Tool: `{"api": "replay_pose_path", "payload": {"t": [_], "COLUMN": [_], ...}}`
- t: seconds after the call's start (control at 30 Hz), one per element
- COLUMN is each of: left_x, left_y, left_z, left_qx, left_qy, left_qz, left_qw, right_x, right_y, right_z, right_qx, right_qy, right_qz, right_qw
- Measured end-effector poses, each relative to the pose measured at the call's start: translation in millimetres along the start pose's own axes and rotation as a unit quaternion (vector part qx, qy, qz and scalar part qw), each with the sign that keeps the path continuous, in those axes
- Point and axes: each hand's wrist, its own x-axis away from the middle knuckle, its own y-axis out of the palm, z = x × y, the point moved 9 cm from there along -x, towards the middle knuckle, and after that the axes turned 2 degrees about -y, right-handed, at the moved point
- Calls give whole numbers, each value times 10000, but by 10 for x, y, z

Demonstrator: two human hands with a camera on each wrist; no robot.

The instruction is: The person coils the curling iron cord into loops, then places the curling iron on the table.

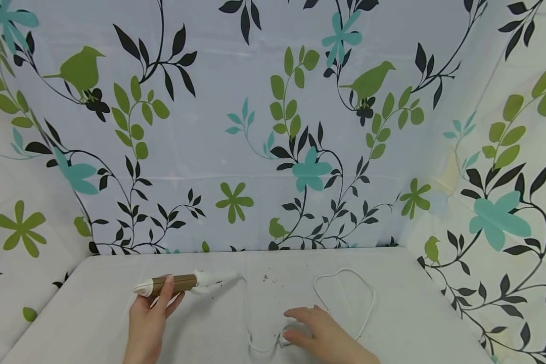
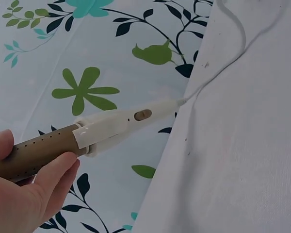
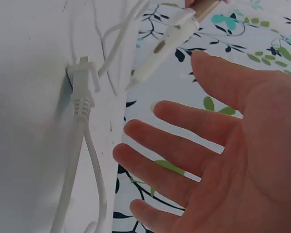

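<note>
My left hand point(image 1: 151, 316) grips a hair styling iron point(image 2: 131, 121) around its bronze, perforated barrel point(image 1: 182, 283). Its white handle points to the right, with a small brown switch point(image 2: 143, 115) on it, and the iron is held up over the table. A white cord runs out of the handle's end. My right hand point(image 1: 320, 331) is spread with nothing in it, its fingers apart in the right wrist view. Close by it is the cord's white plug point(image 3: 81, 82), partly covered by that hand in the head view.
The white table point(image 1: 227, 313) carries the white cord point(image 1: 368, 290), looped on the right and running down the middle. Small dark marks point(image 1: 266, 278) dot the tabletop. Cloth printed with leaves and birds point(image 1: 236, 151) hangs behind the table and along both sides.
</note>
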Motion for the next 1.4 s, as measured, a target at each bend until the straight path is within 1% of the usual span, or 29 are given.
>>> {"api": "replay_pose_path", "payload": {"t": [0.03,0.13,0.23,0.3,0.4,0.47,0.57,0.67,0.77,0.8,0.93,1.0,1.03,1.1,1.17,1.3,1.33,1.4], "left_x": [4,17,34,44,61,78,121,182,243,262,329,357,373,395,418,460,469,480], "left_y": [19,54,89,110,139,157,203,263,321,346,445,483,497,512,519,524,524,522], "left_z": [1,3,11,15,10,-1,-5,19,67,87,158,180,187,207,243,319,331,336], "left_qx": [100,479,799,951,1364,1759,2376,2821,3057,3142,3424,3577,3611,3624,3502,3105,3039,2984], "left_qy": [18,31,44,29,-157,-370,-721,-959,-1094,-1135,-1306,-1414,-1442,-1432,-1341,-1061,-1014,-1002], "left_qz": [-45,-111,-224,-308,-415,-469,-578,-735,-891,-947,-1125,-1138,-1129,-1084,-1044,-960,-942,-905], "left_qw": [9999,9988,9965,9950,9897,9826,9670,9517,9416,9378,9236,9160,9143,9146,9211,9398,9426,9448], "right_x": [-2,-35,-74,-103,-136,-159,-181,-187,-184,-183,-158,-136,-123,-103,-87,-56,-45,-23], "right_y": [19,62,83,96,108,109,101,109,100,85,-26,-79,-97,-121,-135,-136,-130,-107], "right_z": [-5,-52,-111,-156,-208,-249,-285,-260,-241,-246,-323,-364,-381,-411,-432,-472,-490,-526], "right_qx": [-121,-182,-4,213,454,643,815,463,-111,-324,-683,-816,-860,-983,-1083,-1341,-1387,-1496], "right_qy": [66,82,32,-94,-207,-310,-291,-29,139,140,-58,-176,-236,-360,-425,-423,-436,-444], "right_qz": [-29,-6,89,142,255,362,560,643,813,897,1394,1621,1718,1851,1930,1986,1985,1956], "right_qw": [9999,9998,10000,9996,9984,9968,9947,9968,9965,9953,9879,9832,9811,9771,9743,9699,9693,9682]}}
